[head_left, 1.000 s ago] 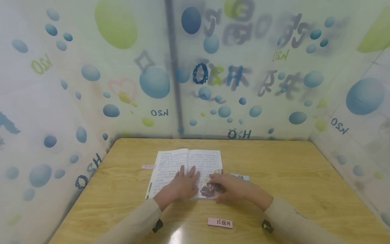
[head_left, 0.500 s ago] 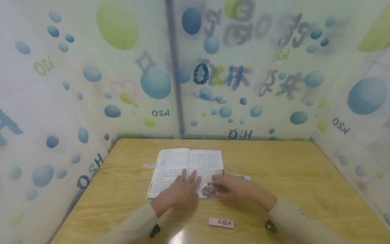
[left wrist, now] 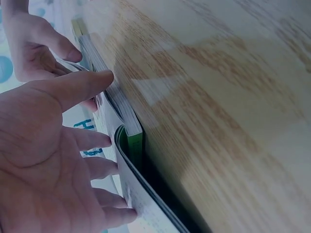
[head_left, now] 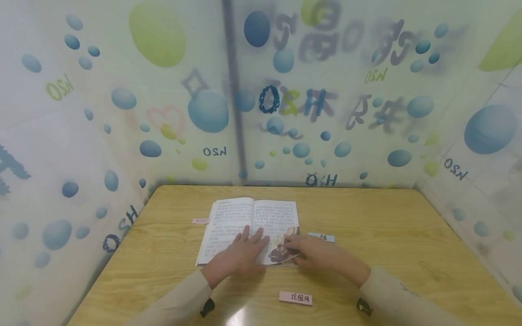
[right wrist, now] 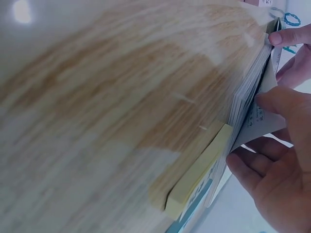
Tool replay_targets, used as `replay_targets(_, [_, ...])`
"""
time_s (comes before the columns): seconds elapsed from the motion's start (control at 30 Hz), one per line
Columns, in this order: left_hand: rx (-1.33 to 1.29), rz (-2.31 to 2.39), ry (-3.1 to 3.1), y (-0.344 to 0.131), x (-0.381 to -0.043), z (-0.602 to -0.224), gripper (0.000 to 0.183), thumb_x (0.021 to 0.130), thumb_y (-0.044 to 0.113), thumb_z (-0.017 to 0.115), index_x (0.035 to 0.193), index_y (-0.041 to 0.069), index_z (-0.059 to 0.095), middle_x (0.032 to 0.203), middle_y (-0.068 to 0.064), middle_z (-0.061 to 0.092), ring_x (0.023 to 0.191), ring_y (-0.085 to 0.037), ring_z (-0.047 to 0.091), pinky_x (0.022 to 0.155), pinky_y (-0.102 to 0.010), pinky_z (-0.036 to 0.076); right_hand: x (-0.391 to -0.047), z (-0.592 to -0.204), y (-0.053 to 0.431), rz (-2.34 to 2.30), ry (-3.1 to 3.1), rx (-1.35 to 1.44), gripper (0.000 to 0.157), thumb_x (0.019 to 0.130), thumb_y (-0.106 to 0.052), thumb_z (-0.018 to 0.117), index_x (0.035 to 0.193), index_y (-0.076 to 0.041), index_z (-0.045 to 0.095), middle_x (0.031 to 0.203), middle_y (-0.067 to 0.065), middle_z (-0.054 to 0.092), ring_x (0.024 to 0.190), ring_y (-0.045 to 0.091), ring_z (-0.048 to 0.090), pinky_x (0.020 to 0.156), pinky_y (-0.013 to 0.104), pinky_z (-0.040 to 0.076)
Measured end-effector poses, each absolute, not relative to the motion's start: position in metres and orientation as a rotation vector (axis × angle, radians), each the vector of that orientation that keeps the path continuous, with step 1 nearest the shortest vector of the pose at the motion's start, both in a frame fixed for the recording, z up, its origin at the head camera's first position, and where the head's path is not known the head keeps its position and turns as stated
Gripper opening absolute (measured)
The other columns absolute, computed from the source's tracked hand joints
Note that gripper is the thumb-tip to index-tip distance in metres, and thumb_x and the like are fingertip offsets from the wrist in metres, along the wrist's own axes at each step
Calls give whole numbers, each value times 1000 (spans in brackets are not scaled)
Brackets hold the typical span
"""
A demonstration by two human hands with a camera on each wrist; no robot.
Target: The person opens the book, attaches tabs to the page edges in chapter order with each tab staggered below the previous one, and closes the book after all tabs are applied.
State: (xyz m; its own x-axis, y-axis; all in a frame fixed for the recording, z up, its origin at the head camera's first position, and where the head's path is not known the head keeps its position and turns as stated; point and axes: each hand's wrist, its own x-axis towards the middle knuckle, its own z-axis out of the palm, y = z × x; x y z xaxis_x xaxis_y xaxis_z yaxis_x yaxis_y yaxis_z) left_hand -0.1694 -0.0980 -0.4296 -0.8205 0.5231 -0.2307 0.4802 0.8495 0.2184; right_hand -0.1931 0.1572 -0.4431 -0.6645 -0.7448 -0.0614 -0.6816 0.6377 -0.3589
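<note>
An open book (head_left: 230,217) with printed pages lies on the wooden table (head_left: 387,226). My left hand (head_left: 242,256) rests across its lower middle, fingers spread and fairly straight. At the lower right corner, my right hand (head_left: 318,253) pinches a page (right wrist: 260,124) between thumb and fingers. That corner is bent up from the pages beneath, as the right wrist view shows. A brown picture (head_left: 281,252) is printed there, partly covered by the right fingers. From the left wrist, the left thumb (left wrist: 92,82) is seen at the book's near edge.
A pink strip (head_left: 295,298) with handwriting lies in front of the book. A blue strip (head_left: 326,237) sits at its right side, and a pink one (head_left: 200,221) at its left. In the right wrist view a yellow block (right wrist: 197,174) lies beside the book. Patterned walls (head_left: 285,149) enclose the table.
The lower right page corner has bent upward in the right fingers. The right hand has shifted slightly right; the left hand stays on the book.
</note>
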Motion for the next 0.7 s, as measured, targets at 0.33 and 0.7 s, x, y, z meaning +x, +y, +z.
replay_targets(0.33, [782, 257, 2757, -93, -172, -432, 76, 93, 43, 70, 155, 9, 42, 164, -19, 24, 148, -49, 12, 116, -62, 18, -193, -444, 155, -478, 2701, -1186, 33, 92, -10, 71, 125, -8, 69, 140, 10, 60, 114, 23, 65, 96, 37, 53])
replay_targets(0.7, [751, 282, 2757, -83, -175, -432, 74, 93, 43, 71, 154, 12, 44, 164, -17, 25, 149, -46, 14, 117, -62, 16, -197, -447, 152, -530, 2713, -1185, 22, 92, -10, 72, 114, -14, 73, 109, -7, 68, 90, 4, 64, 81, 26, 55])
